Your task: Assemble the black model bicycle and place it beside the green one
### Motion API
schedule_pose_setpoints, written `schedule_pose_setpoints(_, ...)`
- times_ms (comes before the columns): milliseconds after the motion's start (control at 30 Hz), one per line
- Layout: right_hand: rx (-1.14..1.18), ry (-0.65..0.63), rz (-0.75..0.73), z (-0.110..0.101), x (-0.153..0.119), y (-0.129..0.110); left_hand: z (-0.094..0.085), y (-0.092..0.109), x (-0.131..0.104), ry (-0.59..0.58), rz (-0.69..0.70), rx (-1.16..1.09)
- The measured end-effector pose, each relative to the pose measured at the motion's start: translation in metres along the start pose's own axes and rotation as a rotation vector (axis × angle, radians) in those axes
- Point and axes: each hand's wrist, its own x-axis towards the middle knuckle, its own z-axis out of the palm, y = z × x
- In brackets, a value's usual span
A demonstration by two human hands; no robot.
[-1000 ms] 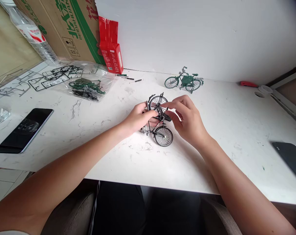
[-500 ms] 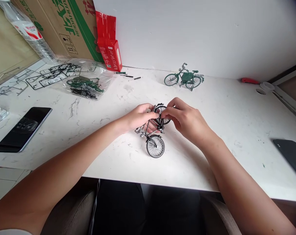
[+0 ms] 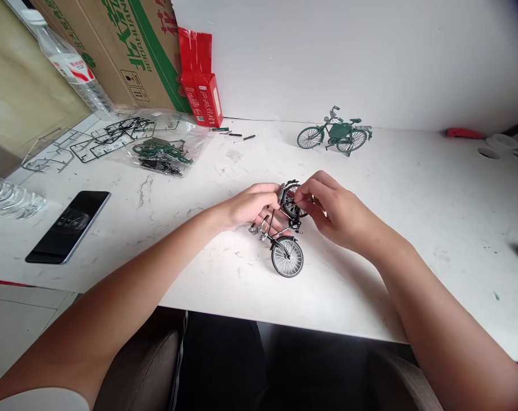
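Observation:
A black model bicycle (image 3: 287,256) lies tilted between my hands, its front wheel toward me and its rear wheel away. My left hand (image 3: 255,206) cradles it from the left, with fingers running under the frame and the thumb by the rear end. The thumb and forefinger of my right hand (image 3: 327,202) pinch at the hub of the rear wheel. Whether a small part sits between those fingertips is hidden.
A green model bicycle (image 3: 338,134) stands at the back. To the left are a bag of green and black parts (image 3: 162,153), black sprues (image 3: 100,149), a phone (image 3: 68,227) and a bottle (image 3: 71,65). A red packet (image 3: 203,94) leans by a carton (image 3: 143,57).
The view has shifted, so everything sits further right. My left thumb has drawn back from the rear wheel's middle, while my right fingers stay at the hub.

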Motion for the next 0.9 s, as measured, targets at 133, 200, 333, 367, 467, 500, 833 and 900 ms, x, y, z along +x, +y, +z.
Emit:
schedule_pose_setpoints(133,-0.002,0.023,0.031,0.002,0.001,-0.003,-0.001,-0.004,0.001,-0.002,0.007,-0.021)
schedule_pose_setpoints(200,0.002,0.050,0.053,0.004,0.002,-0.004,0.000,-0.006,0.002,-0.004,0.015,-0.026)
schedule_pose_setpoints(333,0.023,0.114,0.090,0.008,0.003,-0.006,0.003,-0.006,0.004,0.020,0.035,-0.007)
schedule_pose_setpoints(367,0.030,0.127,0.097,0.009,0.003,-0.006,0.004,-0.006,0.004,0.026,0.042,0.000)
schedule_pose_setpoints(467,0.038,0.166,0.107,0.010,0.004,-0.008,0.005,-0.006,0.005,0.030,0.066,0.015)
schedule_pose_setpoints(500,0.037,0.182,0.108,0.011,0.004,-0.008,0.005,-0.006,0.005,0.032,0.074,0.023)
schedule_pose_setpoints(833,0.071,0.254,0.131,0.011,0.005,-0.012,0.005,-0.005,0.004,0.050,0.139,0.091)
schedule_pose_setpoints(900,0.087,0.277,0.144,0.011,0.005,-0.014,0.005,-0.007,0.004,0.064,0.156,0.101)
